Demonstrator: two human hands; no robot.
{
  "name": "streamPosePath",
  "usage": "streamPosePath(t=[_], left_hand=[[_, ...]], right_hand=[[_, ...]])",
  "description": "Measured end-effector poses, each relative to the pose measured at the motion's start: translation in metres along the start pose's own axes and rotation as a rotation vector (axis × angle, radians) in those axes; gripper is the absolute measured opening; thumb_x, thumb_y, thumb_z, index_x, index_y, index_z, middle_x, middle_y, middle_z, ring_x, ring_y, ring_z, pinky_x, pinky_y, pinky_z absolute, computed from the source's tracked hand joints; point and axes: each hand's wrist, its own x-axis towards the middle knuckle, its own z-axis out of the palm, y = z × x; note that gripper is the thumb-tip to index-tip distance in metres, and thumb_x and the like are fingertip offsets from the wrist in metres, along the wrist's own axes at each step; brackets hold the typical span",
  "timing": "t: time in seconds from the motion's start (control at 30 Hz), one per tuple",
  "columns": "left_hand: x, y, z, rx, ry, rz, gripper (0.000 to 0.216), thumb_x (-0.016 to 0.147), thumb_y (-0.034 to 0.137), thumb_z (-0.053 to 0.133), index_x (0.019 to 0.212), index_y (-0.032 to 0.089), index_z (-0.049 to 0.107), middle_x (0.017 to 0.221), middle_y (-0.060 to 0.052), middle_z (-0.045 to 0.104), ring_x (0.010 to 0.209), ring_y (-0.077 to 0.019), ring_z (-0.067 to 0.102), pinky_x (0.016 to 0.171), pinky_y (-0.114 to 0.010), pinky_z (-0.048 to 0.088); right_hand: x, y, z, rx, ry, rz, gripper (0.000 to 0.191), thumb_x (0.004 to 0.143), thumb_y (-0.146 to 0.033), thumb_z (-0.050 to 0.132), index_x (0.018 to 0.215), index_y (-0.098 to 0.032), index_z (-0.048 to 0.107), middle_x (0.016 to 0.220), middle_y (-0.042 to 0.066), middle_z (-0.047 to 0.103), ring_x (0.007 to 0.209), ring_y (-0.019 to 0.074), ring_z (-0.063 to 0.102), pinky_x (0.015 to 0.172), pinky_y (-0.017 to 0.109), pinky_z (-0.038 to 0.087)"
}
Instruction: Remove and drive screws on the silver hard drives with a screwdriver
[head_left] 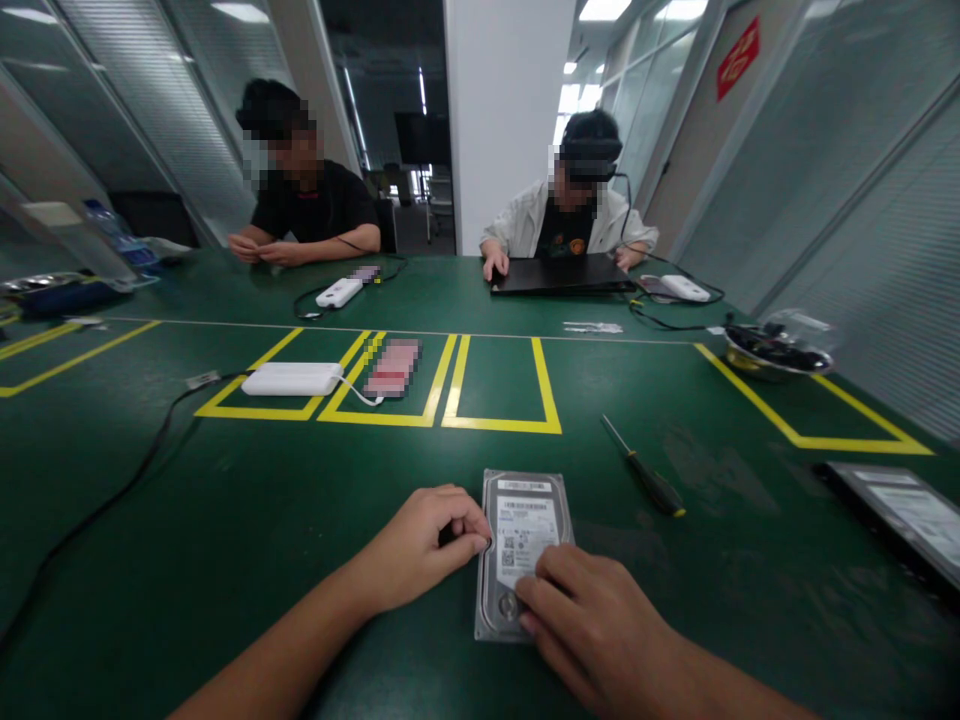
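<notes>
Grip of two bare hands: the left hand [431, 540] touches the left edge of a hard drive [525, 508], and the right hand's [600, 620] fingers rest on its lower right.
Head view: the left thumb and forefinger nearly meet at the drive's edge, but whether either hand clasps it or merely steadies it, I cannot tell; the drive lies flat on the green worktop [300, 520], label up. It looks whole, its cover apparently on; whether any screws are out is too small to tell. A screwdriver [654, 484] lies to its right, in neither hand. The widest room is leftward, between the left forearm and a black cable [146, 470]; yellow tape [501, 425] bounds the space beyond the drive, and a labelled silver-and-black device [911, 505] the far right.
</notes>
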Motion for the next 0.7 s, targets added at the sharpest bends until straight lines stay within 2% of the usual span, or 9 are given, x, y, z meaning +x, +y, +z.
streamPosePath(t=[0.17, 0.37, 0.53, 0.6, 0.7], left_hand=[[0.001, -0.001, 0.001, -0.081, 0.004, -0.064, 0.004, 0.084, 0.018, 0.066, 0.082, 0.016, 0.068, 0.077, 0.001, 0.064, 0.070, -0.0126, 0.056, 0.066, -0.024, 0.042], [0.001, -0.003, 0.000, -0.114, -0.011, -0.059, 0.004, 0.085, 0.018, 0.067, 0.084, 0.017, 0.071, 0.081, 0.000, 0.066, 0.074, -0.0130, 0.058, 0.069, -0.024, 0.043], [0.000, -0.004, -0.001, -0.121, -0.012, -0.059, 0.009, 0.087, 0.017, 0.064, 0.088, 0.019, 0.072, 0.085, 0.000, 0.067, 0.078, -0.0136, 0.059, 0.072, -0.026, 0.043], [0.000, -0.005, -0.001, -0.125, -0.012, -0.064, 0.010, 0.087, 0.017, 0.063, 0.090, 0.019, 0.072, 0.087, 0.000, 0.068, 0.078, -0.0139, 0.059, 0.073, -0.026, 0.043], [0.000, -0.005, -0.001, -0.127, -0.017, -0.067, 0.010, 0.087, 0.017, 0.063, 0.091, 0.019, 0.072, 0.088, -0.001, 0.068, 0.079, -0.0144, 0.060, 0.073, -0.026, 0.043]], right_hand=[[0.001, 0.001, 0.000, 0.002, 0.019, -0.014, 0.017, 0.097, -0.017, 0.042, 0.105, -0.020, 0.057, 0.094, 0.004, 0.053, 0.076, 0.0175, 0.045, 0.065, 0.030, 0.027], [-0.001, 0.003, 0.001, 0.003, 0.062, -0.039, 0.014, 0.098, -0.016, 0.043, 0.101, -0.019, 0.056, 0.093, 0.004, 0.054, 0.076, 0.0173, 0.045, 0.065, 0.030, 0.029], [-0.001, 0.013, -0.010, 0.036, 0.292, -0.067, 0.011, 0.098, -0.014, 0.045, 0.090, -0.016, 0.053, 0.084, 0.004, 0.052, 0.074, 0.0155, 0.045, 0.064, 0.029, 0.033], [0.000, 0.018, -0.017, 0.101, 0.374, -0.024, 0.011, 0.098, -0.014, 0.044, 0.093, -0.016, 0.053, 0.085, 0.004, 0.052, 0.075, 0.0145, 0.047, 0.065, 0.027, 0.036], [0.002, 0.029, -0.026, 0.182, 0.407, 0.089, 0.014, 0.101, -0.016, 0.041, 0.096, -0.017, 0.054, 0.088, 0.004, 0.054, 0.078, 0.0133, 0.051, 0.068, 0.026, 0.041]])
